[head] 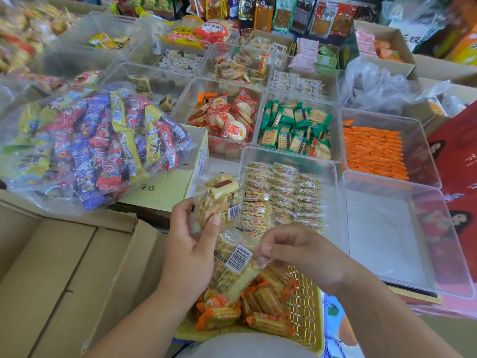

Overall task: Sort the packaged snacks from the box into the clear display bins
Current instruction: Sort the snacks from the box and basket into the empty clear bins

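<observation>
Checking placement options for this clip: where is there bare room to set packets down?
The empty clear bin, bordered by the orange-packet bin and the red box, is bare. So are the cardboard flaps lower left. The green-biscuit bin and rice-cracker bin are crowded.

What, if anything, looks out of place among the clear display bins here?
One red-wrapped round cracker packet lies in the clear bin of green-wrapped cracker packets, at its near right corner; every other packet there is green.

Snack shop: stocked clear display bins, hanging packets.
</observation>
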`<state>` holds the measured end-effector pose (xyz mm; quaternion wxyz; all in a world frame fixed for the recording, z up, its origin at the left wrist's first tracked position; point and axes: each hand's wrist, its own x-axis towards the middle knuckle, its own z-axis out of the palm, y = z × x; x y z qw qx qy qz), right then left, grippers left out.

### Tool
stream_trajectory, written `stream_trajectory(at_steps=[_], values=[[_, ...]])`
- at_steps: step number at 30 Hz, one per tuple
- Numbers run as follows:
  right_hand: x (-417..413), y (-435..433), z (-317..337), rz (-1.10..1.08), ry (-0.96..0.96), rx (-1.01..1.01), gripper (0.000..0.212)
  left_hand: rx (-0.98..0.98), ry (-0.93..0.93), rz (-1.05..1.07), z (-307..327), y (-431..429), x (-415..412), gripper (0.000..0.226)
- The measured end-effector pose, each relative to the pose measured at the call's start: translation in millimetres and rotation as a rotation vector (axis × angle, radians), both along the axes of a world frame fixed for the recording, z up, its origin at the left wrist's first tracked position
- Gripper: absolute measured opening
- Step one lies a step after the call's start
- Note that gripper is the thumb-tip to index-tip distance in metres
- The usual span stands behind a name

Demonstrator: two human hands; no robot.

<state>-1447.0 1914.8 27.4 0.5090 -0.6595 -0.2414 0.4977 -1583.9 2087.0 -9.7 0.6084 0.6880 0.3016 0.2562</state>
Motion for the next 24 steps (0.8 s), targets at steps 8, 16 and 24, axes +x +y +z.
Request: stream_trajectory(at_steps=[8, 16, 24], values=[[-3.9, 21.2, -11.7, 0.041, -0.215, -0.048, 0.013, -0.075, 0.009, 0.090, -13.4, 2.0, 6.1, 0.053], [86.3, 46.0, -11.2, -0.277, -0.757, -0.187, 0.020, -0.311, 0.032, 0.200, -26.5, 32.0, 6.3, 0.017], [113.1, 97.7, -81.6, -0.071, -1.034, -0.446, 0.030, -0.481, 0.036, 0.182, -32.3, 24.6, -5.3, 0.014]])
